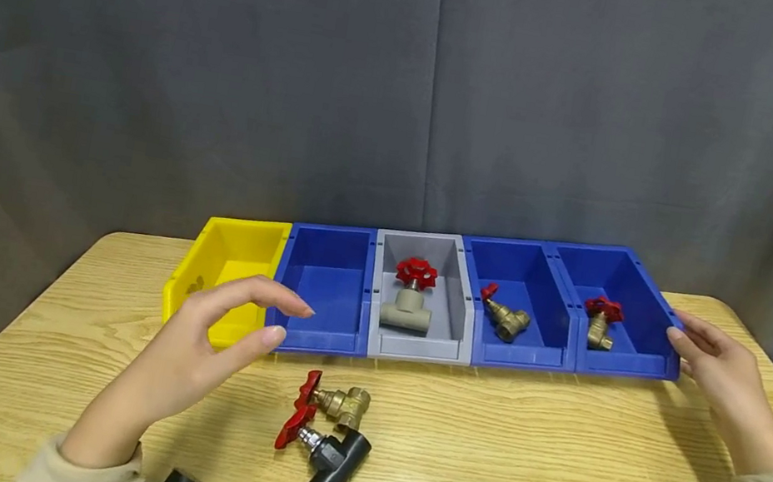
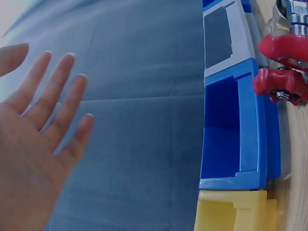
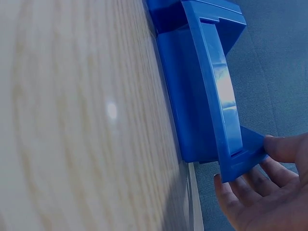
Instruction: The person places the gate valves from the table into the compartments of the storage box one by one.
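Our right hand (image 1: 723,370) pinches the near corner of the end blue bin (image 1: 632,365), just to that hand's left, thumb over the rim. Our left hand (image 1: 194,354) is empty, thumb and fingers parted. We seem to be adjusting the bin; moving it calls for a steady grip. Its low front faces us, long axis apparently running away.

Glare is whitening the tabletop (image 1: 491,443) left of the gripping right hand (image 1: 725,375); soft shadow is falling beneath that hand; wrist views are looking bluish.
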Tool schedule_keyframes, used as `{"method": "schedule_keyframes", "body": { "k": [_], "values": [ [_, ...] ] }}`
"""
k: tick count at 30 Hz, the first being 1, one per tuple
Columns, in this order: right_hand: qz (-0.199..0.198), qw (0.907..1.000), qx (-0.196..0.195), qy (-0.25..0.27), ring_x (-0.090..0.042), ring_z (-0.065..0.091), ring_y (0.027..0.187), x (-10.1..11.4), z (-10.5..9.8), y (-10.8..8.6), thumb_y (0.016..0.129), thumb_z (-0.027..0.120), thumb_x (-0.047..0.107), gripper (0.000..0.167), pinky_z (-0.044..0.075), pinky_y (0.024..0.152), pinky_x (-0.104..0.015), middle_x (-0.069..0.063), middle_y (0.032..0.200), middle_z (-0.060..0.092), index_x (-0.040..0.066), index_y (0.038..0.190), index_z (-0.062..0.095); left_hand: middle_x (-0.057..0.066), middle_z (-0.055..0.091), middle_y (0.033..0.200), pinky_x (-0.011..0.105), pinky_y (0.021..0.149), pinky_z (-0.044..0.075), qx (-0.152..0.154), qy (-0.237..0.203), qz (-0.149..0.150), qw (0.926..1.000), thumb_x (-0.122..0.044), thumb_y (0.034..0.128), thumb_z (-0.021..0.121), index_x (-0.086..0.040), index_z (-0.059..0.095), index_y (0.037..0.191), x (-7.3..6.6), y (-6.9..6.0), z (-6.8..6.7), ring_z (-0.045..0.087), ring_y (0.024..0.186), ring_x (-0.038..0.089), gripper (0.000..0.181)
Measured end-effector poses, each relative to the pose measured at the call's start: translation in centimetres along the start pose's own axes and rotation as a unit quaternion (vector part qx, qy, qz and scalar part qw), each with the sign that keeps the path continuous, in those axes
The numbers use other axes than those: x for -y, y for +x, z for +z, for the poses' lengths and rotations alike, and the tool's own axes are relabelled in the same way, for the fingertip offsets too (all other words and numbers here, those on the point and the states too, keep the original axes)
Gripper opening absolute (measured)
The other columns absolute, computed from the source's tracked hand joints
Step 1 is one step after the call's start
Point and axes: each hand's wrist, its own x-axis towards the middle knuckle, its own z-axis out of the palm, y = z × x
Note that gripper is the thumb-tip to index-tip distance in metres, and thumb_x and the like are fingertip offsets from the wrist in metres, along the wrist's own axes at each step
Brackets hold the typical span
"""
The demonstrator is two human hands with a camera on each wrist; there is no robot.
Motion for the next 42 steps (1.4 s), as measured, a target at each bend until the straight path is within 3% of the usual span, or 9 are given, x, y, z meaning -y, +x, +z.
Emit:
{"method": "schedule_keyframes", "body": {
  "k": [8,10,16,19,24,28,33,42],
  "values": [
    [0.007,0.9999,-0.002,-0.012,0.015,0.049,0.09,0.2,0.2,-0.1,0.102,0.053,0.039,0.07,0.048,0.072,-0.006,0.004,0.126,0.055,-0.005,0.151,0.032,-0.016,0.065,0.117,0.043,0.101,0.047,0.083,0.061,-0.04,0.9939,-0.022,0.0953,0.069,-0.025,0.067,0.119,-0.3,0.1,1.3,0.056,0.116,0.01,0.024],
    [0.009,0.9998,-0.002,-0.019,0.013,0.048,0.091,0.3,0.2,-0.1,0.102,0.052,0.039,0.069,0.048,0.072,-0.007,-0.001,0.129,0.054,-0.005,0.151,0.032,-0.02,0.063,0.118,0.045,0.101,0.047,0.093,0.067,-0.05,0.9921,-0.025,0.0955,0.069,-0.029,0.067,0.119,-0.4,0.2,1.7,0.055,0.118,0.008,0.024],
    [0.013,0.9995,-0.005,-0.03,0.01,0.048,0.095,0.5,0.4,0.0,0.103,0.049,0.038,0.067,0.047,0.072,-0.006,-0.022,0.143,0.047,-0.005,0.151,0.031,-0.023,0.063,0.117,0.041,0.1,0.048,0.099,0.09,-0.04,0.9903,-0.025,0.0955,0.068,-0.034,0.066,0.118,-1.0,0.2,2.6,0.055,0.118,0.005,0.024],
    [0.014,0.9995,-0.007,-0.029,0.009,0.048,0.096,0.5,0.5,0.0,0.104,0.048,0.037,0.066,0.047,0.071,-0.006,-0.032,0.147,0.037,-0.006,0.151,0.031,-0.026,0.062,0.115,0.041,0.098,0.048,0.112,0.118,-0.054,0.9852,-0.029,0.0949,0.069,-0.037,0.066,0.117,-1.3,0.2,3.0,0.055,0.116,0.004,0.023],
    [0.011,0.9996,-0.012,-0.023,0.01,0.049,0.094,0.3,0.5,0.1,0.104,0.049,0.036,0.066,0.047,0.071,-0.006,-0.031,0.146,0.039,-0.007,0.15,0.031,-0.026,0.062,0.113,0.036,0.093,0.05,0.161,0.152,-0.072,0.9726,-0.033,0.093,0.071,-0.034,0.068,0.115,-1.3,0.2,3.8,0.058,0.108,0.004,0.023],
    [0.007,0.9998,-0.012,-0.017,0.011,0.049,0.093,0.1,0.5,0.1,0.103,0.049,0.036,0.066,0.048,0.071,-0.006,-0.027,0.145,0.043,-0.008,0.15,0.032,-0.022,0.063,0.114,0.032,0.087,0.051,0.196,0.149,-0.076,0.9663,-0.035,0.0928,0.07,-0.029,0.069,0.115,-0.9,0.1,4.4,0.058,0.099,0.007,0.023],
    [0.01,0.9998,-0.012,-0.015,0.01,0.049,0.093,0.1,0.5,0.1,0.103,0.05,0.037,0.067,0.047,0.072,-0.006,-0.019,0.14,0.048,-0.007,0.15,0.033,-0.018,0.065,0.113,0.029,0.081,0.051,0.225,0.151,-0.076,0.9596,-0.04,0.0928,0.069,-0.028,0.068,0.116,-0.6,0.1,5.2,0.059,0.089,0.007,0.026],
    [0.017,0.9995,-0.009,-0.024,0.006,0.05,0.098,0.2,0.5,0.0,0.103,0.049,0.039,0.068,0.047,0.071,-0.006,-0.027,0.144,0.042,-0.005,0.151,0.031,-0.015,0.067,0.106,0.034,0.084,0.052,0.264,0.18,-0.091,0.9433,-0.041,0.0873,0.075,-0.021,0.071,0.116,-0.6,0.0,6.1,0.06,0.093,0.005,0.035]
  ]
}}
